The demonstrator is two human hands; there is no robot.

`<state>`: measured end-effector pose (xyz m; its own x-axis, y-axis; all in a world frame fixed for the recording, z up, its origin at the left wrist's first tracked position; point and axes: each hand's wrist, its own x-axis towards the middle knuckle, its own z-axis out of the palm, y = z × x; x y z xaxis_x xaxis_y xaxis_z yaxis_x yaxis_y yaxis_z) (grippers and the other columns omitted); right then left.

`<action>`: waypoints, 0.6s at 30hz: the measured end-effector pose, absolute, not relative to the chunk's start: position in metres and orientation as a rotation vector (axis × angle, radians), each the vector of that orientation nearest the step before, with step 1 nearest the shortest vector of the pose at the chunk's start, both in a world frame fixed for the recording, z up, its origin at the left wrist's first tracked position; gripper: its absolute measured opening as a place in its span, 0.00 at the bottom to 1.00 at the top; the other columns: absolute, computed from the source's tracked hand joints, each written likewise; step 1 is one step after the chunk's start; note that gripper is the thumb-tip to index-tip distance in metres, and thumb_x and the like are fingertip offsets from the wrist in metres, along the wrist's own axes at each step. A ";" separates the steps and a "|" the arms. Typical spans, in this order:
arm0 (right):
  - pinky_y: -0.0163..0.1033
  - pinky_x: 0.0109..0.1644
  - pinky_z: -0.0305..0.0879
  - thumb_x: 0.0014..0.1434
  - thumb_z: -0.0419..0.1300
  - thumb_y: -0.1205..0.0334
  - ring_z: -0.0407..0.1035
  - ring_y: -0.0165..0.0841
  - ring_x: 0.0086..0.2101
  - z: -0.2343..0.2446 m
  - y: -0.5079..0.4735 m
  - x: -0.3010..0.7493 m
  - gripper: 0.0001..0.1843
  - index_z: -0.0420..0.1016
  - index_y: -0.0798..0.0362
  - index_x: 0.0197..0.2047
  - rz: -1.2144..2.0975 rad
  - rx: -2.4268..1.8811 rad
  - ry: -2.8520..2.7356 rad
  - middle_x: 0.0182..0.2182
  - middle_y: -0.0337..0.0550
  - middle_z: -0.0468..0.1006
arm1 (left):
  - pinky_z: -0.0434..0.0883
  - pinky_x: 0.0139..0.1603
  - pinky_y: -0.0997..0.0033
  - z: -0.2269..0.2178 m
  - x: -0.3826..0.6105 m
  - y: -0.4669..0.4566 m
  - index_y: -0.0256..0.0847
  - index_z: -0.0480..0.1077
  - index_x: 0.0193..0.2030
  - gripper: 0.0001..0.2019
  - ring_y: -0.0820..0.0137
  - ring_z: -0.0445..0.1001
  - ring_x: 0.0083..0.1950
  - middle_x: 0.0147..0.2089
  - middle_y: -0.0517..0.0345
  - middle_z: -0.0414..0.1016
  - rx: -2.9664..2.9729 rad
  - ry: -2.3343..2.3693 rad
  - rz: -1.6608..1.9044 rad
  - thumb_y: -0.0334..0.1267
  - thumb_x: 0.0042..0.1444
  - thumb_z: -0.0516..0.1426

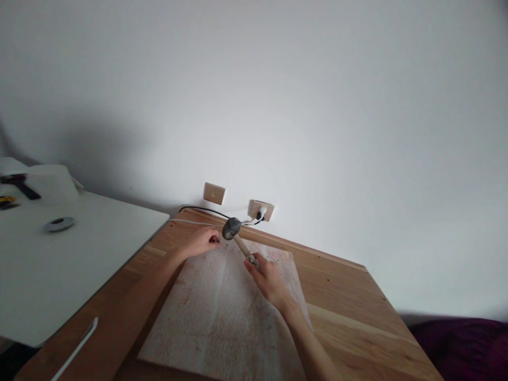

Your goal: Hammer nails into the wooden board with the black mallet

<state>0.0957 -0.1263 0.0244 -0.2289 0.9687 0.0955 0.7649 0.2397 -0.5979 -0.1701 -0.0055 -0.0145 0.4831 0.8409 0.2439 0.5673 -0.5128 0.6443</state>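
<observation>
At centre frame, right hand is closed around the lower end of the hammer handle, fingers wrapped, with the butt of the handle hidden inside the fist. Left hand lies knuckles-up on the board, just left of the hammer head. Its fingers are curled and its fingertips drawn together. Whether they pinch anything cannot be told, since the spot is too small and partly covered by the hand itself. Both forearms are cut off by the bottom edge.

The board is a pale, faintly speckled sheet lying flat on a wooden table, and its near edge runs out of view. A few dark specks on it below the hammer head are too small to identify. A white tabletop adjoins on the left, carrying a grey ring and, at the far left edge, dark and yellow items too blurred to name. A white strip lies at the near left of the wooden table. On the wall behind are a switch plate and a socket with a white plug, and a black cable trails along the table's far edge. A dark purple mass fills the lower right corner.

The hammer is raised above the far part of the board. Its long axis slants from the right hand up and leftward toward the wall, with the rounded grey head at the far end, beside the left hand.
</observation>
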 end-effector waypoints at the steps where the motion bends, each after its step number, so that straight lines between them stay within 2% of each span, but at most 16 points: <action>1: 0.35 0.34 0.55 0.72 0.52 0.53 0.75 0.37 0.34 0.025 -0.126 0.096 0.14 0.72 0.53 0.45 0.606 -1.580 -2.069 0.30 0.45 0.79 | 0.65 0.38 0.71 -0.016 -0.170 -0.005 0.36 0.76 0.35 0.07 0.67 0.74 0.36 0.34 0.55 0.77 2.249 1.154 0.756 0.39 0.55 0.62; 5: 0.35 0.35 0.56 0.72 0.53 0.52 0.74 0.37 0.33 0.027 -0.129 0.095 0.14 0.73 0.53 0.45 0.617 -1.582 -2.080 0.31 0.45 0.79 | 0.66 0.40 0.70 -0.017 -0.170 -0.004 0.36 0.78 0.37 0.08 0.67 0.75 0.37 0.36 0.54 0.78 2.247 1.148 0.732 0.37 0.57 0.60; 7: 0.35 0.36 0.57 0.72 0.53 0.52 0.75 0.37 0.34 0.028 -0.130 0.093 0.15 0.73 0.53 0.47 0.636 -1.572 -2.077 0.32 0.45 0.80 | 0.68 0.45 0.68 -0.015 -0.171 -0.005 0.36 0.78 0.41 0.09 0.64 0.76 0.41 0.41 0.53 0.79 2.284 1.130 0.708 0.37 0.56 0.60; 11: 0.35 0.37 0.57 0.72 0.52 0.52 0.76 0.37 0.35 0.027 -0.133 0.087 0.15 0.73 0.53 0.50 0.658 -1.577 -2.102 0.33 0.46 0.81 | 0.65 0.62 0.62 -0.006 -0.172 -0.011 0.37 0.74 0.58 0.28 0.56 0.71 0.59 0.59 0.48 0.74 2.292 1.131 0.749 0.40 0.48 0.68; 13: 0.36 0.36 0.56 0.73 0.51 0.53 0.76 0.38 0.36 0.024 -0.133 0.085 0.15 0.73 0.53 0.47 0.662 -1.602 -2.143 0.33 0.47 0.81 | 0.65 0.63 0.62 -0.004 -0.173 -0.014 0.37 0.72 0.60 0.33 0.55 0.71 0.60 0.60 0.47 0.73 2.270 1.145 0.754 0.42 0.47 0.69; 16: 0.35 0.35 0.55 0.73 0.52 0.54 0.76 0.37 0.35 0.021 -0.131 0.087 0.14 0.73 0.53 0.44 0.669 -1.620 -2.157 0.32 0.47 0.80 | 0.65 0.63 0.62 -0.006 -0.174 -0.013 0.37 0.72 0.61 0.32 0.56 0.71 0.60 0.60 0.48 0.74 2.278 1.114 0.764 0.42 0.48 0.68; 18: 0.35 0.35 0.55 0.72 0.52 0.55 0.76 0.37 0.35 0.019 -0.130 0.090 0.13 0.72 0.53 0.43 0.647 -1.612 -2.125 0.32 0.46 0.79 | 0.66 0.60 0.63 -0.009 -0.173 -0.011 0.37 0.74 0.57 0.26 0.58 0.72 0.58 0.57 0.49 0.75 2.285 1.114 0.767 0.42 0.51 0.66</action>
<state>0.0897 -0.1302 0.0192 -0.2588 0.9654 0.0332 0.7831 0.2298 -0.5779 -0.1734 -0.0110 -0.0091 0.5113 0.8151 0.2722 0.5453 -0.5525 0.6304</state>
